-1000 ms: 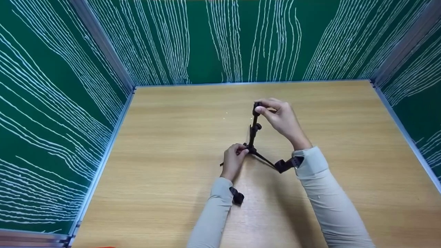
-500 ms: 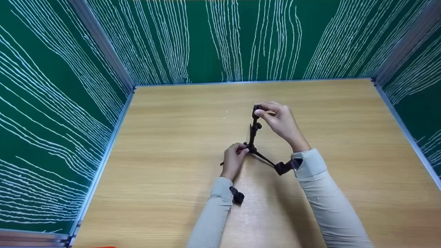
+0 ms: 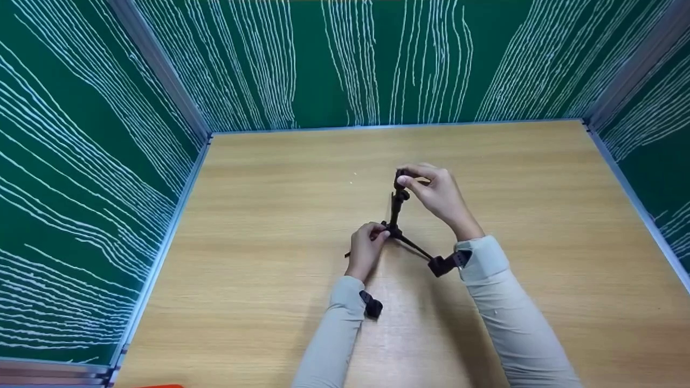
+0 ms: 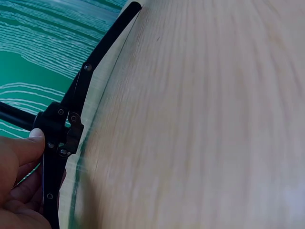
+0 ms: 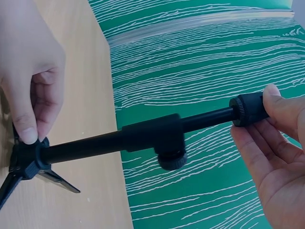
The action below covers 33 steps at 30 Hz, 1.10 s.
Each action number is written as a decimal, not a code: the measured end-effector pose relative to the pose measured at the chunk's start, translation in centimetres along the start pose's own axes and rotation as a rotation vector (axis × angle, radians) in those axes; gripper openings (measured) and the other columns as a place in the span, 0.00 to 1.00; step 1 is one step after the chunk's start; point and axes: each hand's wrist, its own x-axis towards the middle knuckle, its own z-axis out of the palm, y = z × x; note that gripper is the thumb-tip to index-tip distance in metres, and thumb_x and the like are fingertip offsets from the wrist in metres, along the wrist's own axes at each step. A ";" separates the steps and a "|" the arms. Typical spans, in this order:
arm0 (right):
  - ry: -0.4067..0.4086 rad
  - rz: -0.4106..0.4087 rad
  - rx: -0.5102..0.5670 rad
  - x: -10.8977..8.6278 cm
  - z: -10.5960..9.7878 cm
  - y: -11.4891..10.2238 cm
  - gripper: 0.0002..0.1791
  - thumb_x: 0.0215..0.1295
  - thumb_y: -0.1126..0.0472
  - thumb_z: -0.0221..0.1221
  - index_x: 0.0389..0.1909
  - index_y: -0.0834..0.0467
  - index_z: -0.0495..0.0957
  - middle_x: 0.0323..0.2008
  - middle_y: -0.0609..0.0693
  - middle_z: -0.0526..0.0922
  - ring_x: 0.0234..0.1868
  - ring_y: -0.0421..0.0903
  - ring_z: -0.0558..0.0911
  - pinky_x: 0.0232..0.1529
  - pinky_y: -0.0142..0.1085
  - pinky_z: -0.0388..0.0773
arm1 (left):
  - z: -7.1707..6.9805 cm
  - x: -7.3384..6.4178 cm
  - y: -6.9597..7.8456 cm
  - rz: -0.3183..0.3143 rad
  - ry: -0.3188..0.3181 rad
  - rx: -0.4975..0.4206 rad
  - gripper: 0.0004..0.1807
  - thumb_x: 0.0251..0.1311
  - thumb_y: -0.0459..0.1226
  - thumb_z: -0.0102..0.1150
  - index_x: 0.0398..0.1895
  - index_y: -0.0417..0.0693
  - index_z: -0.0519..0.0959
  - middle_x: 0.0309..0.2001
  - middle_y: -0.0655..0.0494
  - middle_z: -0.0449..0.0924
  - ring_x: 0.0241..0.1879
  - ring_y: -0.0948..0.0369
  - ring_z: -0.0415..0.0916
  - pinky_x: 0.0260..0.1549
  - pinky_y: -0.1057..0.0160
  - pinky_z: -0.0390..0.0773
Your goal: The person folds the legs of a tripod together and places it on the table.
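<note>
A small black tripod (image 3: 396, 211) stands on its spread legs at the middle of the table. My left hand (image 3: 365, 250) pinches it low down, thumb against the hub (image 4: 51, 125) where the hinged legs meet, as the left wrist view shows. At the top, my right hand (image 3: 439, 196) holds the tripod's head (image 5: 250, 109) between thumb and fingers. A thin inner tube (image 5: 208, 119) runs from that head into the thicker column (image 5: 90, 146). Partway up the column a round side knob (image 5: 172, 161) sticks out, and neither hand touches it.
The wood-grain table (image 3: 259, 215) is walled by green panels (image 3: 312, 64) with white wavy lines. A red edge (image 3: 161, 386) shows at the bottom left. Black wrist cameras sit on both cuffs, the right one (image 3: 441, 266) close to a tripod leg.
My right hand has moved down with the tripod's head, and less of the inner tube shows above the knob. The left hand has stayed at the hub.
</note>
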 end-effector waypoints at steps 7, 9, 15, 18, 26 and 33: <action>0.003 0.015 -0.013 -0.3 0.3 0.7 0.15 0.63 0.60 0.62 0.47 0.63 0.83 0.44 0.58 0.84 0.40 0.31 0.79 0.49 0.27 0.79 | 0.1 -0.1 0.1 -0.004 -0.004 -0.012 0.06 0.58 0.34 0.64 0.37 0.40 0.82 0.37 0.49 0.84 0.36 0.61 0.80 0.38 0.71 0.79; 0.000 0.020 -0.020 -0.4 0.3 0.9 0.15 0.63 0.60 0.62 0.47 0.64 0.83 0.44 0.58 0.84 0.40 0.31 0.79 0.48 0.26 0.79 | 0.1 -0.1 0.2 -0.003 -0.002 -0.008 0.06 0.58 0.34 0.64 0.36 0.40 0.82 0.37 0.50 0.84 0.35 0.62 0.80 0.37 0.71 0.79; -0.010 0.027 -0.015 -0.5 0.4 1.5 0.15 0.63 0.61 0.62 0.47 0.65 0.82 0.44 0.58 0.84 0.41 0.33 0.80 0.47 0.26 0.80 | 0.2 0.0 0.3 0.005 0.002 0.024 0.06 0.58 0.35 0.64 0.36 0.40 0.82 0.36 0.50 0.84 0.34 0.63 0.80 0.35 0.72 0.78; -0.011 0.027 -0.016 -0.6 0.5 1.6 0.15 0.63 0.62 0.62 0.47 0.65 0.82 0.45 0.59 0.84 0.43 0.37 0.80 0.48 0.28 0.80 | 0.2 0.0 0.3 0.017 0.006 0.021 0.06 0.58 0.34 0.64 0.35 0.40 0.82 0.36 0.50 0.84 0.34 0.62 0.80 0.36 0.72 0.78; -0.021 0.030 -0.033 -0.8 0.8 2.1 0.15 0.63 0.63 0.62 0.48 0.65 0.82 0.47 0.60 0.84 0.47 0.50 0.83 0.52 0.40 0.81 | 0.1 -0.1 0.2 0.033 0.014 0.006 0.06 0.57 0.33 0.64 0.35 0.39 0.82 0.36 0.49 0.84 0.34 0.61 0.82 0.36 0.72 0.79; -0.029 0.018 -0.045 -0.9 1.0 2.3 0.15 0.63 0.63 0.62 0.48 0.67 0.81 0.47 0.61 0.84 0.49 0.53 0.82 0.52 0.42 0.80 | 0.1 -0.1 0.1 0.023 0.012 -0.025 0.05 0.57 0.33 0.64 0.35 0.38 0.82 0.35 0.48 0.84 0.33 0.61 0.81 0.35 0.72 0.79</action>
